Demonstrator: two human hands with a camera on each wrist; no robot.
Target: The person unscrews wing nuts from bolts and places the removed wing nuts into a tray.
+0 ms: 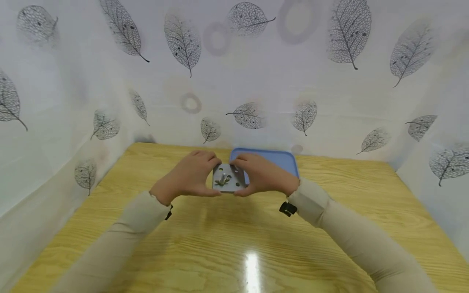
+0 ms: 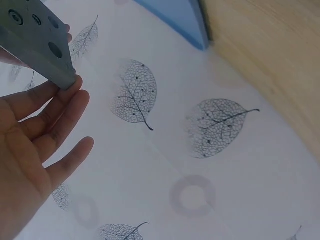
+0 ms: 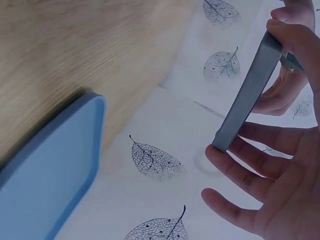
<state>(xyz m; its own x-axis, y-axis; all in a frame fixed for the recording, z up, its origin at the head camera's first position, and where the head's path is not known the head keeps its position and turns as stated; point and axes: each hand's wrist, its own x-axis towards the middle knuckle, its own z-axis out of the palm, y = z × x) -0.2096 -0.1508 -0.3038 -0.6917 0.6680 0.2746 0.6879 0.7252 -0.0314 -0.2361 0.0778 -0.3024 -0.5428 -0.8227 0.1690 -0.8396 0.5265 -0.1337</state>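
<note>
A grey metal plate point(image 1: 231, 186) with several round holes is held up between my two hands over the table. On its upper face, toward the left, stands a small metal piece point(image 1: 222, 179) with a short upright post. My left hand point(image 1: 190, 177) grips the plate's left edge, thumb at the near side and fingers at the far side. The right hand point(image 1: 265, 175) grips the right edge in the same way. In the left wrist view the plate's holed face point(image 2: 35, 37) shows above the fingers. Its thick side point(image 3: 248, 92) faces the right wrist view.
A blue tray point(image 1: 283, 158) lies at the back of the wooden table point(image 1: 205, 244), behind my right hand. A white cloth point(image 1: 256, 73) printed with dark leaves hangs behind the table and along its sides. Black straps point(image 1: 288, 208) sit at the wrists.
</note>
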